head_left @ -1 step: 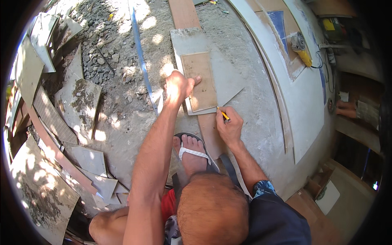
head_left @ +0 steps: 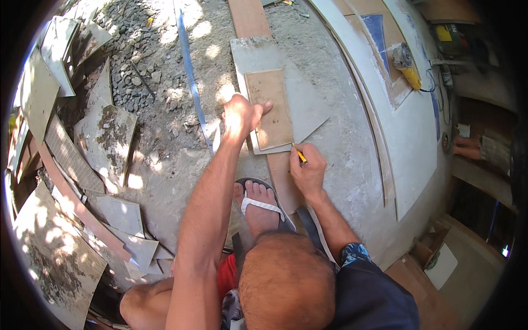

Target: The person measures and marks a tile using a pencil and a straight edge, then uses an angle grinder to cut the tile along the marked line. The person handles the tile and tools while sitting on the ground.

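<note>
A small rectangular brown wooden board [head_left: 269, 118] lies on top of a grey flat sheet [head_left: 308, 107] with an angled right side. My left hand [head_left: 242, 114] grips the left edges of the board and sheet, its thumb lying across the board and its other fingers mostly hidden. In my right hand [head_left: 309, 170] is a yellow pencil [head_left: 302, 157], pinched between the fingers. The pencil's tip is at the lower right corner of the board, close to the sheet's lower edge. Beneath the sheet runs a long brown plank [head_left: 250, 19], showing above and below it.
Broken grey sheets [head_left: 107, 137] are piled on the left beside gravel [head_left: 135, 71]. A blue strip [head_left: 188, 71] lies on the ground. On the right, a yellow angle grinder [head_left: 406, 69] rests on a large white panel [head_left: 407, 148]. My sandalled foot [head_left: 259, 209] is just below the sheet.
My right hand and the pencil have shifted very slightly at the board's corner, and the pencil's angle has changed a little. My left hand keeps its place.
</note>
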The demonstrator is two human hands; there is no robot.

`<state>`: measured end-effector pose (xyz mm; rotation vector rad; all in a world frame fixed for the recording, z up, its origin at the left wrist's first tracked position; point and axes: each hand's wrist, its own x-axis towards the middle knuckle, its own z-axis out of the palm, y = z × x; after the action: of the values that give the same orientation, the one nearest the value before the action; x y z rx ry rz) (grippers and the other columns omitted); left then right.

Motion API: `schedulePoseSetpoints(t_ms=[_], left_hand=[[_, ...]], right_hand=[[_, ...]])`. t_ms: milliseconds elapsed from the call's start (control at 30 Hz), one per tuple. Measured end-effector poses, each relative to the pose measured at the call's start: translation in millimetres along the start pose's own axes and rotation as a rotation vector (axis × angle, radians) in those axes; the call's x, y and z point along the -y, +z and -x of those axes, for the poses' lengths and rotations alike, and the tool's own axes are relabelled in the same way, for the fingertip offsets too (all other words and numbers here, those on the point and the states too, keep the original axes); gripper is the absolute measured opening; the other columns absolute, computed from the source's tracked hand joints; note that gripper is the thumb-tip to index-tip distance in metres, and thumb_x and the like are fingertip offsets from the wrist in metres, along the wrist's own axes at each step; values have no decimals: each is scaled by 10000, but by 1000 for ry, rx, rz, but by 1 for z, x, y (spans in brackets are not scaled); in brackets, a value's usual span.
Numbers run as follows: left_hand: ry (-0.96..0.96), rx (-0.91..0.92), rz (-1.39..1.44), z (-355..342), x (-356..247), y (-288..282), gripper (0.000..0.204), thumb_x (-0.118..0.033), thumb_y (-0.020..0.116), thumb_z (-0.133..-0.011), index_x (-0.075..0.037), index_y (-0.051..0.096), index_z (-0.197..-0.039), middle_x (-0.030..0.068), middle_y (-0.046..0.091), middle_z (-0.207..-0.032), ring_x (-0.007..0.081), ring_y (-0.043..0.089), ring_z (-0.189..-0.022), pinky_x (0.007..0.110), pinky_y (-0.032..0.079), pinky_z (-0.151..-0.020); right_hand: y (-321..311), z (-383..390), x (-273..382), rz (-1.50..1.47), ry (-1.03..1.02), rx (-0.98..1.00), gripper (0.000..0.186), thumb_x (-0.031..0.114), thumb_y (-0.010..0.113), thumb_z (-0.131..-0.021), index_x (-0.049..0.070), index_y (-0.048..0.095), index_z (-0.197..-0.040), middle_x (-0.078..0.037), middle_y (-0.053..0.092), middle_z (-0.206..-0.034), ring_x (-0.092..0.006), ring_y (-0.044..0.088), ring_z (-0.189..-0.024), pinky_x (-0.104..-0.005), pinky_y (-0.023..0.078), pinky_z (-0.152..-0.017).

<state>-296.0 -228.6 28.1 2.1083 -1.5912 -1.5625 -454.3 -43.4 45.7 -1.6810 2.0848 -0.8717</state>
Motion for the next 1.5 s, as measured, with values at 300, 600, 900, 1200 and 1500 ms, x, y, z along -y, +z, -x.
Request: schedulePoseSetpoints(t_ms=[300, 600, 900, 1200, 1500], left_hand=[[4, -2, 44, -2, -1, -6, 745, -508, 936, -806, 145, 747, -1111, 334, 782, -1085, 425, 794, -1042, 488, 627, -945], [10, -162, 199, 12, 9, 6, 814, -498, 993, -741, 127, 623, -1109, 334, 750, -1110, 426, 769, -1047, 509, 611, -915], [472, -803, -336, 36, -3, 35, 566, -182, 803, -861, -55, 586, -1367, 139, 577, -1248, 320, 537, -1199, 458, 483, -995], [533, -416, -689, 86, -11, 100, 574, -158, 554, -1033, 136, 511, -1525, 278, 504, -1612, 417, 463, -1533, 501, 423, -1249], [427, -327, -616, 78, -15, 106, 684, -145, 529, -1043, 113, 355, -1651, 303, 377, -1719, 438, 335, -1629, 534, 321, -1313]], right_hand=[[43, 9, 75, -383, -125, 252, 99, 17, 753, -928, -11, 748, -1023, -180, 767, -935, -333, 763, -848, -407, 600, -769], [17, -118, 43, -680, 155, 182, 176, 133, 689, -1075, -29, 657, -1138, -86, 797, -955, -138, 760, -892, -298, 598, -778], [36, -158, 6, -597, 77, 384, 204, 153, 634, -1126, -12, 618, -1244, -121, 755, -1169, -174, 746, -1052, -331, 625, -925], [32, -165, -7, -653, 85, 446, 199, 139, 588, -1139, -23, 595, -1255, -152, 768, -1194, -200, 761, -1107, -334, 629, -924], [22, -193, 22, -407, -23, 573, 230, 198, 627, -1134, -21, 660, -1192, -131, 778, -1105, -171, 749, -963, -323, 623, -866]])
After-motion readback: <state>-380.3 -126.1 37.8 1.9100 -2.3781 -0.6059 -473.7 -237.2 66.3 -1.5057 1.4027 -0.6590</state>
